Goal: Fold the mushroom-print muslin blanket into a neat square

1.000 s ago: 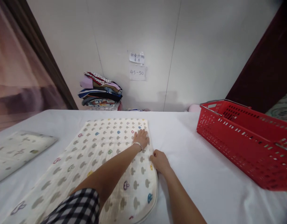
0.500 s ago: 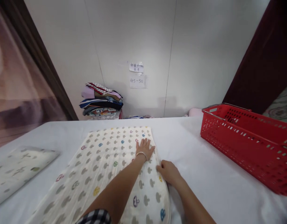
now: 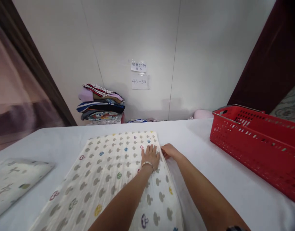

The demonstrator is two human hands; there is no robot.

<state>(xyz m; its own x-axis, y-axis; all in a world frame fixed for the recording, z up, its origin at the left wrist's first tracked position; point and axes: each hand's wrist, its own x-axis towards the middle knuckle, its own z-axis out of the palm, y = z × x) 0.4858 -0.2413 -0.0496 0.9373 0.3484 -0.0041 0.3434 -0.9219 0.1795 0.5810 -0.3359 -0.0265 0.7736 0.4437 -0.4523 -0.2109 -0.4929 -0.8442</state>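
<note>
A white cloth [image 3: 109, 170] printed with grey and coloured mushrooms lies spread on the table, folded over along its right side. My left hand [image 3: 151, 157], with a bracelet at the wrist, rests flat on its upper right part, fingers spread. At the cloth's right edge, just beside it, my right hand [image 3: 170, 151] has its fingers curled in and closed on the edge. The fingertips are partly hidden by the hand and the cloth.
A folded patterned cloth [image 3: 15, 183] lies at the left. To the right stands a red plastic basket [image 3: 253, 147] with metal handles. A stack of folded fabrics [image 3: 101, 104] sits behind the white-covered table [image 3: 192, 134], against a wall with paper notes [image 3: 139, 75].
My right hand has moved up along the cloth's right edge, away from me. My left hand stays flat on the cloth. The whole view has shifted slightly.
</note>
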